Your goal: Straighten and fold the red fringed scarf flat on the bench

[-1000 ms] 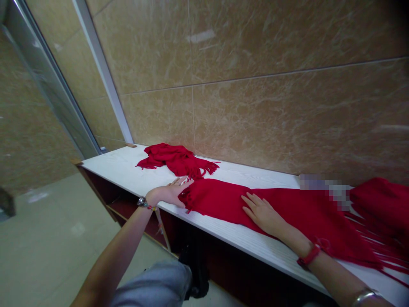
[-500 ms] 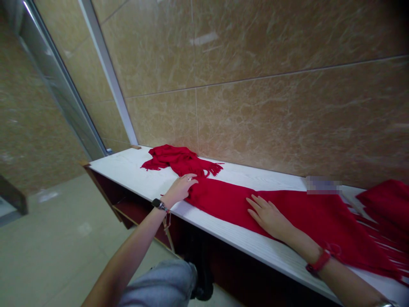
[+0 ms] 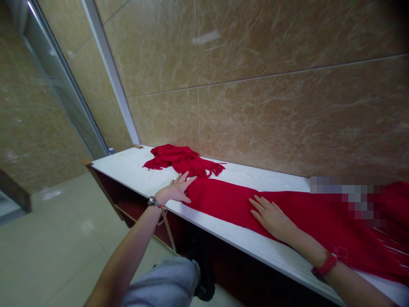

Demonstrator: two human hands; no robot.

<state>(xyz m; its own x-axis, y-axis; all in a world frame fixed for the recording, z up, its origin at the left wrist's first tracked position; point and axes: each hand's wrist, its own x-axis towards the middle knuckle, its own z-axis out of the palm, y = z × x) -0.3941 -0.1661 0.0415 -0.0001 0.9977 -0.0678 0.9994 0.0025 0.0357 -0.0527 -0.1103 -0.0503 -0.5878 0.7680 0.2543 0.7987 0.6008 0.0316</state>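
A red scarf [image 3: 223, 198] with a fringe at its right end lies spread lengthwise along a white tabletop. At the scarf's left end, my left hand [image 3: 177, 189] has its fingers spread, touching the cloth's edge. My right hand [image 3: 271, 217] rests flat on the middle of the scarf, fingers stretched out. Just beyond my left hand lies a second red scarf [image 3: 175, 157], crumpled, its tassels pointing right. More red cloth [image 3: 396, 204] is bunched at the far right, partly covered by a blurred patch.
The narrow white tabletop [image 3: 124, 164] runs along a tan marble-tiled wall [image 3: 255, 119]. Dark red open shelves [image 3: 137, 209] sit beneath it. My knee in light jeans [image 3: 166, 281] is below the front edge. Tiled floor [image 3: 64, 238] extends to the left.
My left hand has opened, its fingers spreading from a bent position at the scarf's left end, which now lies flatter. My right hand stays flat on the scarf.
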